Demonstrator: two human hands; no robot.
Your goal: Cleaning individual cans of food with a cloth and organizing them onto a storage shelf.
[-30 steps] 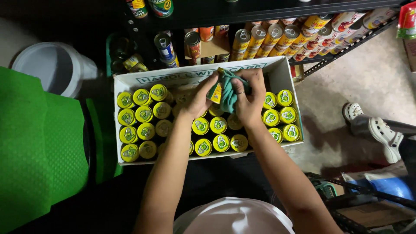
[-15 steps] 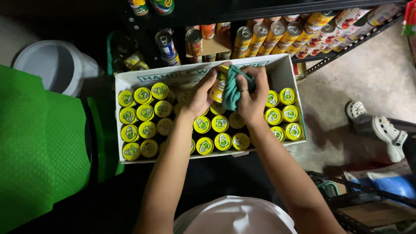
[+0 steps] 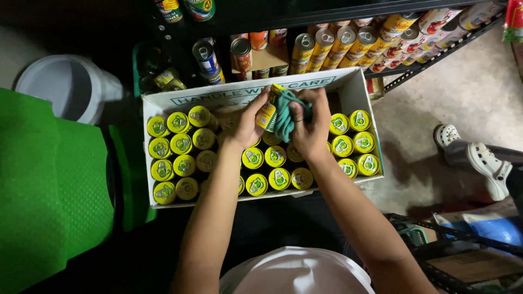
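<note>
Teal cloth [image 3: 285, 115] in right hand [image 3: 311, 126] rubs yellow can [image 3: 267, 113] gripped by left hand [image 3: 249, 122] over box [image 3: 348, 81], wiping step; next needs can turned w/ firm grip.

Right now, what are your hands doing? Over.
Left hand holding a yellow can. Right hand pressing a green cloth on it. Box of cans underneath, nothing blocking.
</note>
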